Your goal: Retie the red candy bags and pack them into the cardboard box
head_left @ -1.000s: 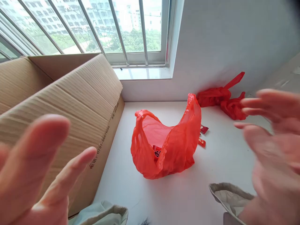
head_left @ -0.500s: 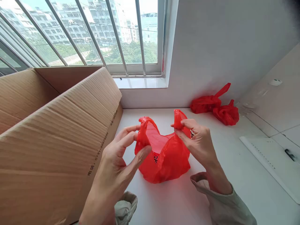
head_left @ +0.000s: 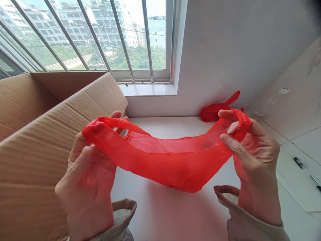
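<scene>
A thin red plastic bag [head_left: 170, 170] hangs stretched wide between my two hands, its mouth open toward me. My left hand [head_left: 87, 177] has the bag's left handle looped over its fingers, close beside the cardboard box. On the other side, my right hand [head_left: 253, 150] has the right handle hooked round its fingers, with the thumb held near it. The bag's lower part sags above the white tabletop [head_left: 160, 214]. What lies inside the bag, if anything, cannot be made out.
An open cardboard box [head_left: 62, 147] fills the left side. Another red plastic bag [head_left: 213, 112] lies against the wall at the back, partly behind my right hand. Pens [head_left: 298, 163] lie at the right on a white sheet or board [head_left: 296, 180]. A barred window [head_left: 100, 36] is behind.
My hands have moved apart and pulled the bag wide by its handles. The bag has lifted and flattened into a sagging band. The view has shifted slightly.
</scene>
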Motion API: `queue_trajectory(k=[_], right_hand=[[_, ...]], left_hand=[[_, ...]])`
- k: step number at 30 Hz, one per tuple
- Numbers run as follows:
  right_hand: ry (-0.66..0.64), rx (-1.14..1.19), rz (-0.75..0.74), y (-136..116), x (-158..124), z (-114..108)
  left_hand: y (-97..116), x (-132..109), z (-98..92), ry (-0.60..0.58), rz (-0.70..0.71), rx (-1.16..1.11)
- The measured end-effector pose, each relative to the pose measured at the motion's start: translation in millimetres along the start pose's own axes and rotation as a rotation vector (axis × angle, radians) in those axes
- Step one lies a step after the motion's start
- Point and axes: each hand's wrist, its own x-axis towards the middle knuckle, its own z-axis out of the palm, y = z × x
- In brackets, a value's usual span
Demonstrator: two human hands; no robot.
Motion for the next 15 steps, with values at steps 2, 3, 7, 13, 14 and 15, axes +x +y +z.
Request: queue_trajectory(k=[2,3,7,13,14,15], right_hand=[[0.040,0.035,-0.059,4,2,2],[0.046,0.031,-0.079,6,3,2],[-0.079,0.009,-0.117,15,3,-1],[-0.489,-0.129,-0.116,19,4,-4],[-0.509,-0.115,-0.135,17,4,-5],[-0.521,-0.104,-0.153,15,4,-7]], left_hand=[[-1,2,1.9,-0.014,0.092,-0.028],[0,1,4.0,0.003,0.134,-0.003],[4,-7,11.0,-0.020,0.178,0.168],[-6,2,-4.3,-0.108,0.047,0.446],[-7,5,-7.9,-0.100,0.074,0.523],[-8,6,-11.3,-0.081,0.109,0.598]])
